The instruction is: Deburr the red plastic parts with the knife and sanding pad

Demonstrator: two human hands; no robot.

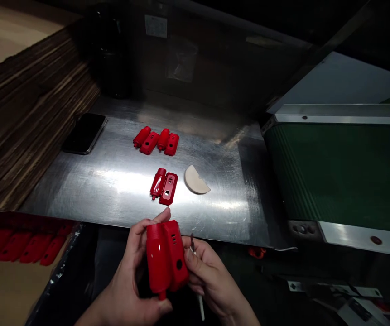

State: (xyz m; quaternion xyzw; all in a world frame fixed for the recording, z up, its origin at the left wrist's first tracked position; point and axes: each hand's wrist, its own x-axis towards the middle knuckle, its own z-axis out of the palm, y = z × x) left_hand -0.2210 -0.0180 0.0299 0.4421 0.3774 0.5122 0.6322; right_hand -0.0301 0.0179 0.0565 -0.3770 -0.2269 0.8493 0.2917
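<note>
My left hand (127,276) wraps round a red plastic part (159,258) from the left, with fingers at its top and the thumb at its bottom tip. The part has a cylinder beside a flat block with slots and a dark round hole. My right hand (211,276) holds a thin pen-like tool (200,304) with a narrow dark tip, close against the part's right side. On the metal table (113,181) beyond lie similar red parts: one (168,188) nearest, and two more (147,140) (169,141) farther back. A pale half-round piece (195,180) is right of the nearest one.
A black phone (84,133) lies at the table's left, beside stacked cardboard (28,99). A green conveyor belt (344,172) runs along the right. More red parts (18,244) sit in a box at lower left. A dark container (115,68) stands at the back.
</note>
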